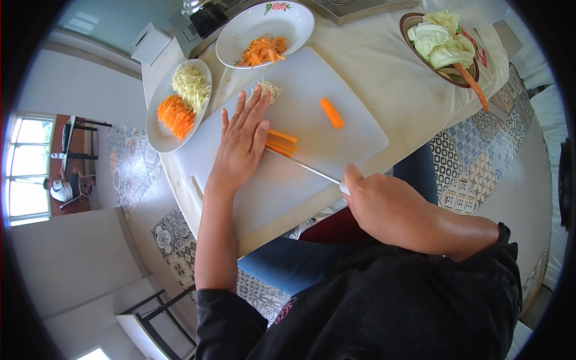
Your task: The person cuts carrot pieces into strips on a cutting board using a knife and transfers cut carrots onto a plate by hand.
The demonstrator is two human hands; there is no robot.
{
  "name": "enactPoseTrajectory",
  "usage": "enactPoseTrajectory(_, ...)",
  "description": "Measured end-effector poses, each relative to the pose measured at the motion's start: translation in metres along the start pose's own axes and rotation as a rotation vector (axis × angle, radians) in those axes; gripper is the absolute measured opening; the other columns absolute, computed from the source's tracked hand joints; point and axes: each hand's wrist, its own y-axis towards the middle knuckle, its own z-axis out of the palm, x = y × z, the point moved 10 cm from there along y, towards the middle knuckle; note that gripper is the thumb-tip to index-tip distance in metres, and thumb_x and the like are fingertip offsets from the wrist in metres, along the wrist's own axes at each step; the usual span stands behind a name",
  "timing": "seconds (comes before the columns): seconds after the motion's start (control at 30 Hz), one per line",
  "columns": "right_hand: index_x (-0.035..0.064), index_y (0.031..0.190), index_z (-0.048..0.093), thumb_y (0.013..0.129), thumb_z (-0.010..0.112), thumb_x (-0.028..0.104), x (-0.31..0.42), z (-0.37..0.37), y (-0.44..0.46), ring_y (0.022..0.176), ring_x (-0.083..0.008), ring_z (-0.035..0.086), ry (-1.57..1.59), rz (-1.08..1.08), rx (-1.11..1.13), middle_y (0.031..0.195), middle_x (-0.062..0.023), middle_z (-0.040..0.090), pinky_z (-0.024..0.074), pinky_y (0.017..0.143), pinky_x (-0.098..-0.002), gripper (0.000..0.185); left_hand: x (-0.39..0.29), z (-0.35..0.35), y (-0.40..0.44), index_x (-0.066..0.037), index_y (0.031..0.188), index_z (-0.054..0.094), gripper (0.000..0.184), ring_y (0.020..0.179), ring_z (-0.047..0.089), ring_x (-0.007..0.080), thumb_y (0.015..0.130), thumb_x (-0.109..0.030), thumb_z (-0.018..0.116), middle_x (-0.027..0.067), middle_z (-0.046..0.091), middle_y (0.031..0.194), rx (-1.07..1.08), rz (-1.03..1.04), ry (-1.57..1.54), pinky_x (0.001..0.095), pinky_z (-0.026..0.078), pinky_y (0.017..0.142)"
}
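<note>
A white cutting board lies on the table. My left hand is over its left part, palm down with the fingers stretched out, beside cut carrot pieces. What is under the palm is hidden. My right hand is closed on the white handle of a knife, whose blade points left, along the near side of the carrot pieces; its tip is hidden by my left hand. Shredded cabbage lies just past my left fingertips. A short carrot piece rests apart, on the board's right half.
An oval plate at the left holds shredded cabbage and carrot. Behind the board, a flowered bowl contains orange strips. A brown-rimmed bowl with cabbage and a carrot stands at the back right. A person sits far off at the left.
</note>
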Motion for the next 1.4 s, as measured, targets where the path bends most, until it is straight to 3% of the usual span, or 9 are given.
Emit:
enactPoseTrajectory(0.33, -0.008, 0.097, 0.048, 0.094, 0.049, 0.011, -0.013, 0.009, 0.008, 0.067, -0.0461, 0.065, 0.05, 0.018, 0.041, 0.073, -0.0285, 0.064, 0.0515, 0.061, -0.0522, 0.019, 0.001, -0.002, 0.002, -0.021, 0.155, 0.03, 0.052, 0.151, 0.014, 0.029, 0.107, -0.041, 0.03, 0.0041, 0.026, 0.161, -0.027, -0.013, 0.079, 0.0537, 0.004, 0.12)
enactPoseTrajectory(0.43, -0.0072, 0.103, 0.05, 0.097, 0.051, 0.019, -0.025, 0.009, 0.014, 0.066, -0.0441, 0.065, 0.137, -0.007, 0.103, 0.08, -0.0274, 0.066, 0.051, 0.059, -0.0497, 0.027, -0.001, -0.003, 0.002, -0.02, 0.154, 0.031, 0.058, 0.151, 0.014, 0.0302, 0.101, -0.036, 0.047, 0.0059, 0.025, 0.162, -0.002, 0.022, -0.037, 0.054, 0.004, 0.12)
enactPoseTrajectory(0.53, -0.0073, 0.109, 0.051, 0.098, 0.051, 0.026, -0.038, 0.013, 0.019, 0.066, -0.0411, 0.065, 0.299, 0.093, 0.264, 0.085, -0.0264, 0.066, 0.051, 0.06, -0.0463, 0.035, -0.01, -0.014, -0.001, -0.019, 0.153, 0.034, 0.078, 0.151, 0.015, 0.0315, 0.083, -0.022, 0.068, 0.0081, 0.026, 0.162, 0.012, 0.054, -0.144, 0.0544, 0.004, 0.121)
enactPoseTrajectory(0.63, -0.0081, 0.11, 0.052, 0.099, 0.05, 0.027, -0.037, 0.012, 0.008, 0.071, -0.0394, 0.066, 0.425, 0.285, 0.395, 0.086, -0.0256, 0.066, 0.0512, 0.066, -0.0448, 0.037, -0.012, -0.017, -0.001, -0.018, 0.152, 0.036, 0.095, 0.151, 0.015, 0.0325, 0.065, -0.01, 0.073, 0.0089, 0.027, 0.161, -0.004, 0.072, -0.144, 0.0553, 0.006, 0.121)
enactPoseTrajectory(0.73, -0.0081, 0.107, 0.053, 0.099, 0.05, 0.027, -0.034, 0.012, 0.008, 0.074, -0.0402, 0.066, 0.4, 0.232, 0.327, 0.086, -0.0262, 0.066, 0.0509, 0.07, -0.0452, 0.036, -0.018, -0.015, -0.001, -0.017, 0.153, 0.033, 0.1, 0.151, 0.015, 0.0305, 0.062, -0.001, 0.072, 0.0068, 0.028, 0.161, -0.006, 0.075, -0.153, 0.0565, 0.005, 0.121)
enactPoseTrajectory(0.8, -0.0079, 0.106, 0.053, 0.098, 0.052, 0.026, -0.036, 0.014, 0.012, 0.074, -0.0416, 0.066, 0.326, 0.087, 0.191, 0.085, -0.0274, 0.065, 0.0508, 0.069, -0.0458, 0.035, -0.022, -0.014, -0.002, -0.017, 0.153, 0.032, 0.101, 0.151, 0.016, 0.0306, 0.061, -0.001, 0.07, 0.0074, 0.029, 0.16, -0.007, 0.075, -0.148, 0.056, 0.005, 0.121)
enactPoseTrajectory(1.13, -0.0058, 0.09, 0.049, 0.095, 0.056, 0.018, -0.019, -0.003, -0.002, 0.07, -0.0459, 0.063, 0.152, -0.043, -0.104, 0.068, -0.0277, 0.061, 0.0491, 0.064, -0.0522, 0.025, -0.028, -0.013, -0.001, -0.017, 0.154, 0.03, 0.105, 0.151, 0.017, 0.0312, 0.058, -0.003, 0.07, 0.0085, 0.03, 0.16, -0.007, 0.073, -0.095, 0.0555, 0.006, 0.121)
enactPoseTrajectory(1.33, -0.0043, 0.089, 0.049, 0.094, 0.058, 0.018, -0.016, -0.015, -0.006, 0.065, -0.0447, 0.062, 0.108, -0.032, -0.144, 0.065, -0.0255, 0.061, 0.0493, 0.06, -0.0521, 0.024, -0.029, -0.035, -0.003, -0.016, 0.145, 0.046, 0.089, 0.148, 0.025, 0.035, 0.058, -0.006, 0.061, 0.0107, 0.041, 0.154, -0.135, 0.171, -0.179, 0.0589, 0.009, 0.119)
enactPoseTrajectory(1.4, -0.0037, 0.09, 0.049, 0.093, 0.058, 0.017, -0.018, -0.018, -0.006, 0.064, -0.0443, 0.062, 0.074, -0.034, -0.168, 0.064, -0.0246, 0.061, 0.0494, 0.059, -0.0521, 0.023, -0.028, -0.044, -0.004, -0.013, 0.133, 0.056, 0.078, 0.145, 0.031, 0.0362, 0.055, -0.006, 0.057, 0.0116, 0.048, 0.147, -0.21, 0.193, -0.201, 0.0607, 0.011, 0.118)
